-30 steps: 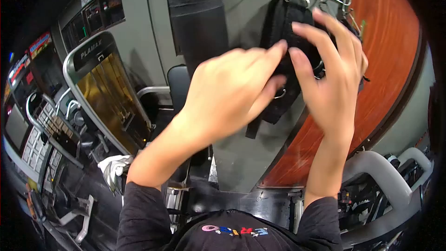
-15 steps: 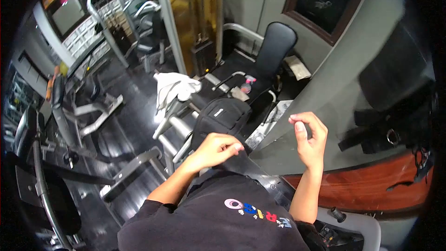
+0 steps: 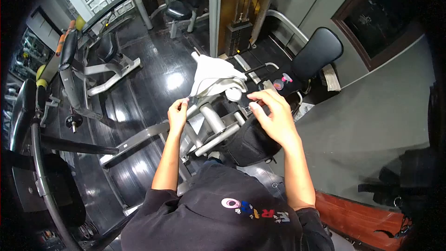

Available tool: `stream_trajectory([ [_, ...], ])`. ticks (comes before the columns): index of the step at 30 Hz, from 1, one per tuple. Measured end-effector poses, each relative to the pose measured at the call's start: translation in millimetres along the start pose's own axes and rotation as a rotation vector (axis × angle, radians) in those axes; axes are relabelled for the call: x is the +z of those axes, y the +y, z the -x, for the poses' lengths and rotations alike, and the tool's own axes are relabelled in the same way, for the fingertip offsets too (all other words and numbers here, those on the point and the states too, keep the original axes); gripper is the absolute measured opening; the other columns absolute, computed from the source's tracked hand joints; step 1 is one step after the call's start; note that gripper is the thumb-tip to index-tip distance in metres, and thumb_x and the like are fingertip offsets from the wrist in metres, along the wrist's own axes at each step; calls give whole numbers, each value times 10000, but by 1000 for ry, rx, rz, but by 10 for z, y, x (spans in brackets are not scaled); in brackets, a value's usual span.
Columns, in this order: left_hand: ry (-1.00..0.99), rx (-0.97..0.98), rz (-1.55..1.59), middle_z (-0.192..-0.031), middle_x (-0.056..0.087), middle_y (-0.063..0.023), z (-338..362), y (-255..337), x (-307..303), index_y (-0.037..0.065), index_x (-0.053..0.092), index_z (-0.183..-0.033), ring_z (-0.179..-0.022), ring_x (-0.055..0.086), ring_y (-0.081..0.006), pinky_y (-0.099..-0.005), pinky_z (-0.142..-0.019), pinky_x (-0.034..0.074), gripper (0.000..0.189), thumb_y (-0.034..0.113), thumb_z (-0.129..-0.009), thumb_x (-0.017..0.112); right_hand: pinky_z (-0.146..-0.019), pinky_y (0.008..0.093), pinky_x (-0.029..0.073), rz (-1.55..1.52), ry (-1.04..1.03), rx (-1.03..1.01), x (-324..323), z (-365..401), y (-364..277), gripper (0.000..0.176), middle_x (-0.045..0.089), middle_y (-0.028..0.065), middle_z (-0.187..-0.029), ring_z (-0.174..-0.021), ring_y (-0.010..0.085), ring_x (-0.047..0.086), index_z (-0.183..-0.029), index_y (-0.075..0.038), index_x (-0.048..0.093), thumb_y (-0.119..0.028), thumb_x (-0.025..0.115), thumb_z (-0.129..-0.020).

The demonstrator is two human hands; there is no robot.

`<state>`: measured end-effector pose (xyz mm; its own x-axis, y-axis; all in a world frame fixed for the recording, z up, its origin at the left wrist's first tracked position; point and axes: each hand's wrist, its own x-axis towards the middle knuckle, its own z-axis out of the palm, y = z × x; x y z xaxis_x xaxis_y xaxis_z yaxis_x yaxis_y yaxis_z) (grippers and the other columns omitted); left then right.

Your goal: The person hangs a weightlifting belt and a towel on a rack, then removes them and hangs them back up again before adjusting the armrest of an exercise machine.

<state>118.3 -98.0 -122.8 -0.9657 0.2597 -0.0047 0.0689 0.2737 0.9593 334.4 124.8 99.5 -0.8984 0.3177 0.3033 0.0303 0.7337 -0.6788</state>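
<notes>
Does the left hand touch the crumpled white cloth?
Cannot tell: in the head view, the left hand appears right at the lower-left edge of the crumpled white cloth, but depth is unclear.

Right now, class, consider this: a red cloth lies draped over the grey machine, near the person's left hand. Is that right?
Not quite: the cloth is white, not red, as the head view shows. It does lie draped over the grey machine, near the person's left hand.
</notes>
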Motion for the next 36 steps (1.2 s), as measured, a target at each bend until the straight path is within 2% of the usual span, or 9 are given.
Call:
stream_trajectory([
  [2,5,26,-63,-965,733,-78,-77,-145,-36,41,747,-1095,-874,655,-122,-287,-816,515,230,202,-946,679,-872,393,455,67,-21,-57,231,-246,4,246,658,77,-1076,-1054,274,621,-1119,-103,687,-233,677,-911],
  [6,-100,150,-320,-1203,644,-128,-258,-422,22,152,647,-1323,-871,652,-234,-344,-849,533,480,178,-851,733,-890,407,438,228,-12,-115,651,-644,6,331,633,72,-1194,-1130,277,602,-1186,-129,673,-212,723,-869],
  [9,-157,250,-359,-1333,628,-142,-420,-568,82,157,670,-1287,-1160,635,-322,-400,-959,509,437,226,-859,725,-897,423,423,378,6,-151,852,-812,111,403,616,63,-1213,-1117,261,579,-1232,-160,669,-204,749,-840],
  [13,-248,202,-432,-1303,663,-145,-538,-457,-27,120,712,-1199,-1208,624,-341,-414,-977,503,349,260,-879,703,-827,396,397,561,-50,-137,937,-933,250,260,617,26,-1027,-991,236,579,-1090,-174,719,-212,751,-835],
  [15,-296,36,-346,-1188,718,-140,-568,-326,-102,94,735,-1120,-1135,662,-344,-411,-957,512,290,276,-900,686,-832,433,403,602,-62,-109,931,-980,287,147,611,25,-963,-980,244,582,-984,-160,715,-202,734,-845],
  [19,-312,73,-218,-1011,750,-142,-577,-124,-386,47,735,-1100,-942,716,-257,-360,-858,531,290,264,-911,697,-828,436,398,503,30,-20,830,-1040,249,114,612,34,-940,-970,247,601,-987,-166,699,-232,681,-896],
  [23,-365,93,-58,-904,726,-24,-681,14,-758,5,730,-1085,-834,619,-91,-269,-768,495,265,217,-926,714,-821,424,397,396,68,23,747,-1057,291,124,620,43,-950,-986,255,615,-1007,-161,690,-246,648,-928],
  [32,-251,243,121,-774,627,24,-1217,1166,-902,10,720,-974,-699,544,-55,-214,-634,418,179,165,-896,766,-695,385,470,112,301,163,689,-938,429,133,649,72,-927,-728,237,647,-1026,-115,694,-190,649,-926],
  [36,-352,374,319,-864,673,-10,-1599,1716,-457,13,700,-1020,-780,592,-83,-239,-713,473,222,190,-903,764,-677,319,499,109,401,200,563,-839,566,132,655,75,-909,-692,192,619,-1040,-77,683,-133,649,-925],
])
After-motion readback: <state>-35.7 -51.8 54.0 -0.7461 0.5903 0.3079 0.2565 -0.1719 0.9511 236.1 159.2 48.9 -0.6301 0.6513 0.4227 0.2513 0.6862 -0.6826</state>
